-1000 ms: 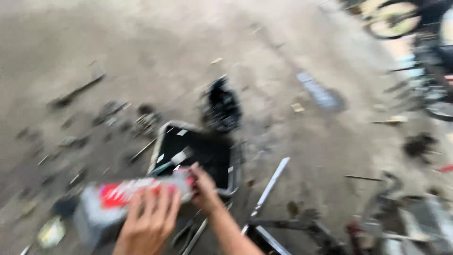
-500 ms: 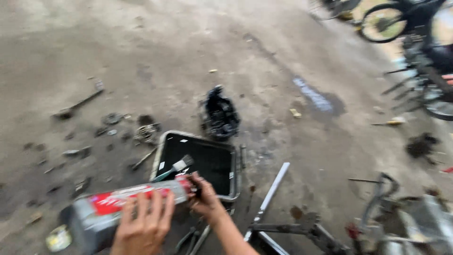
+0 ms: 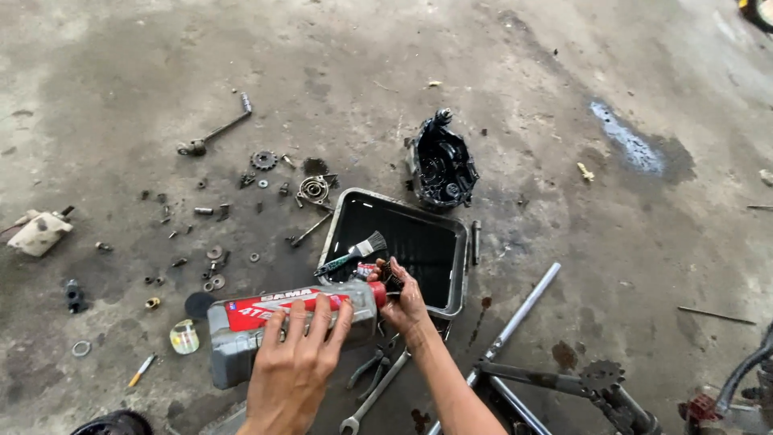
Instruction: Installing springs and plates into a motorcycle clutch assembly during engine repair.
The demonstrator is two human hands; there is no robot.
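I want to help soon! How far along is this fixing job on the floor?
Already done: the black engine cover is off, and small gears and bolts lie spread on the concrete. In hand: the left hand holds a grey oil bottle with a red label on its side, while the right hand grips its cap end over the black rectangular tray. Left: the loose parts remain unassembled.

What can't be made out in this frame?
- Bottle neck and cap: head view, covered by the right hand; on or off unclear.
- Bottle's lower side: hidden under the left hand.
- Tray contents: too dark to tell if it holds liquid.
- Small parts on the floor: too small to identify.
- Dark round object: cut off by the bottom edge.
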